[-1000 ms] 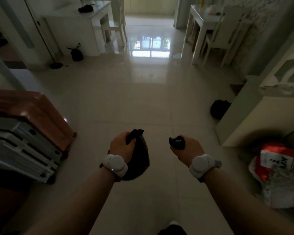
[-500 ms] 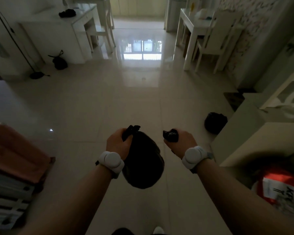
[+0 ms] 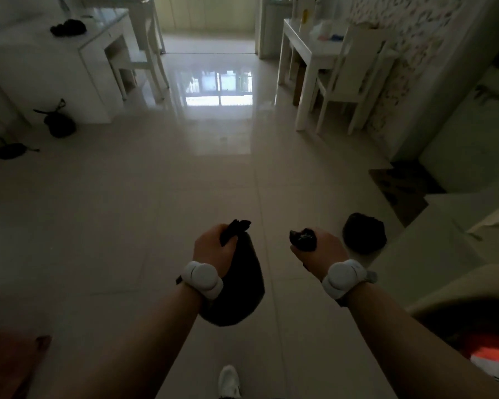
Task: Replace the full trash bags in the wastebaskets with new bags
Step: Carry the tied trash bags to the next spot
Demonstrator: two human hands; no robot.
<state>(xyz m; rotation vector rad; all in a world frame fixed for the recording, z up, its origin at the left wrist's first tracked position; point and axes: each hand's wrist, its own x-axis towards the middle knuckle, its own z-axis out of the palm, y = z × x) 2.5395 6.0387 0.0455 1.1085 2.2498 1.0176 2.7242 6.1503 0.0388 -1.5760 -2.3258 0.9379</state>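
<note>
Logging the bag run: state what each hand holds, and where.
Left hand grips a full black trash bag by its gathered neck. Right hand closes round a small black wad.

We are looking into a home, in an open living and dining room in dim daylight. Glossy pale floor tiles [image 3: 127,211] fill the middle of the frame, with a window reflection [image 3: 219,90] at upper centre. At upper left stands a white desk [image 3: 55,67] with a stool [image 3: 136,59] tucked under it. At upper right, a white dining table [image 3: 300,38] and 1 matching chair [image 3: 355,70] sit against patterned wallpaper [image 3: 415,53]. A dark doormat [image 3: 401,191] lies at the right, beside a pale cabinet [image 3: 444,240]. A tied black bag [image 3: 58,125] rests on the floor at left, just beside the desk.
</note>
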